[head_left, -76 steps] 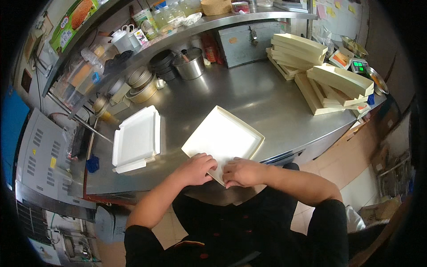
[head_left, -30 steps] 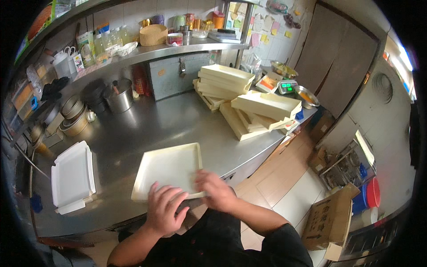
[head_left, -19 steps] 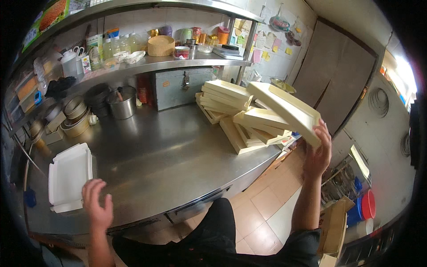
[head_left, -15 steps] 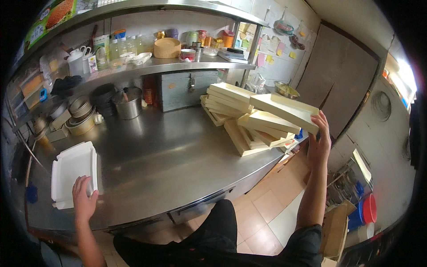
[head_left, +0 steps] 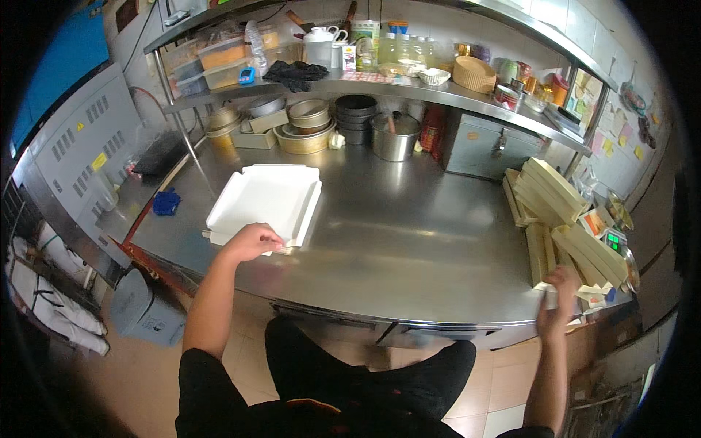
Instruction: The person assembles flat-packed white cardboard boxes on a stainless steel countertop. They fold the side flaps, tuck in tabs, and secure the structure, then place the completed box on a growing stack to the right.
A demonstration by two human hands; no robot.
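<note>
A white shallow cardboard tray (head_left: 263, 193) lies on the left part of the steel worktop, its near right corner partly hidden by my left hand (head_left: 252, 242). That hand is palm down, its fingers loosely bent and spread a little over the corner, nothing visible between them. At the right end of the worktop, several cream shallow cardboard trays (head_left: 544, 193) are heaped at different angles. My right hand (head_left: 558, 288) is in front of the heap's near edge, overlapping it. Motion smears its fingers, so I cannot tell whether it touches a tray.
The steel worktop (head_left: 394, 226) runs between the trays. Pots (head_left: 395, 139) and a grey metal box (head_left: 491, 146) stand along its back, below a shelf (head_left: 409, 89) carrying bottles and containers. A blue cloth-like item (head_left: 166, 202) lies left; a grey bin (head_left: 148, 310) stands below.
My right hand has let go of the cream tray it held above the heap and moved down to the heap's near edge. My view has turned left. My left hand stays at the white tray.
</note>
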